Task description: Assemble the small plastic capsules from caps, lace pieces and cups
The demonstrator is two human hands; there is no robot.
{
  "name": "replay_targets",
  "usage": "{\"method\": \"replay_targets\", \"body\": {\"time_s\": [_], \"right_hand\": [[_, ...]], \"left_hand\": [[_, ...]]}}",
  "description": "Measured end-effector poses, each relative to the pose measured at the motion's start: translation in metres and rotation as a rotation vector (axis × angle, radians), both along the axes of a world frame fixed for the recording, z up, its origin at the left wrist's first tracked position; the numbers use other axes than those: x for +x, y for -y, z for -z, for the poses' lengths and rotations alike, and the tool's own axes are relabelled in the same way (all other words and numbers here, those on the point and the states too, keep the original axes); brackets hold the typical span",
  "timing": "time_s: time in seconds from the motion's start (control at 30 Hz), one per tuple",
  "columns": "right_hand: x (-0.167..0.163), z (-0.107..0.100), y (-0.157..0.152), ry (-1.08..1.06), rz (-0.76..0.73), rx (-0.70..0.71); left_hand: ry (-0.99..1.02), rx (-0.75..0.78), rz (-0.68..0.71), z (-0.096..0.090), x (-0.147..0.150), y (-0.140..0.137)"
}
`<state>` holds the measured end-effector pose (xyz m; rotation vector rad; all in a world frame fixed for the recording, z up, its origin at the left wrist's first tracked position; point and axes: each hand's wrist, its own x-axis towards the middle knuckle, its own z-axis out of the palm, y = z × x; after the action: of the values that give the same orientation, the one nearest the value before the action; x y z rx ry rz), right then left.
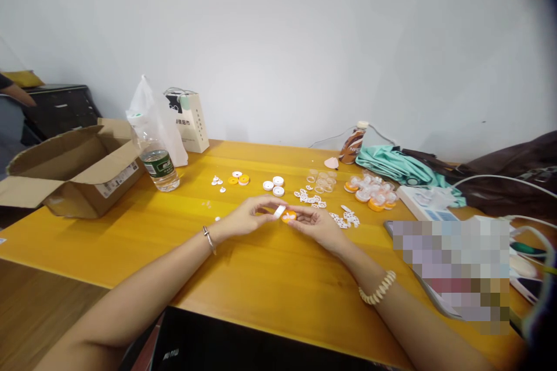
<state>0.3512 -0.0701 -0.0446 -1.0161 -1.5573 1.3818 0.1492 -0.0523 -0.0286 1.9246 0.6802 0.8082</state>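
My left hand (249, 215) pinches a small white disc (279, 211), tilted on edge, over the middle of the yellow table (243, 278). Beside it my right hand (317, 224) holds a small orange round part (289, 217) with a white piece on top. The disc and the orange part almost touch. Just behind the hands lie white discs (274, 185), orange and white rings (239, 178), small white cut-out pieces (310, 197), clear rings (321, 181) and a pile of orange-and-clear finished parts (372, 192).
An open cardboard box (72, 171) sits at the table's left end, a water bottle (160, 167), plastic bag (150, 113) and paper bag (191, 120) behind. A brown bottle (353, 142), teal cloth (391, 163), dark bag (509, 177), cables and a blurred patch fill the right.
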Motion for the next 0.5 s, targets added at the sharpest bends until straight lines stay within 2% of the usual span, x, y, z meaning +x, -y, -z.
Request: {"method": "replay_targets", "body": {"time_s": [0.2, 0.37, 0.5], "right_hand": [[-0.0002, 0.0010, 0.0005, -0.003, -0.020, -0.008], [-0.0005, 0.0007, 0.0001, 0.007, -0.052, 0.006], [-0.0004, 0.0006, 0.0007, -0.002, -0.057, -0.004]], "left_hand": [[0.005, 0.014, -0.008, 0.0012, 0.0015, 0.0000], [0.034, -0.048, 0.015, -0.0033, 0.0031, 0.0035], [-0.037, 0.084, -0.026, -0.0064, 0.0044, 0.0049]]}}
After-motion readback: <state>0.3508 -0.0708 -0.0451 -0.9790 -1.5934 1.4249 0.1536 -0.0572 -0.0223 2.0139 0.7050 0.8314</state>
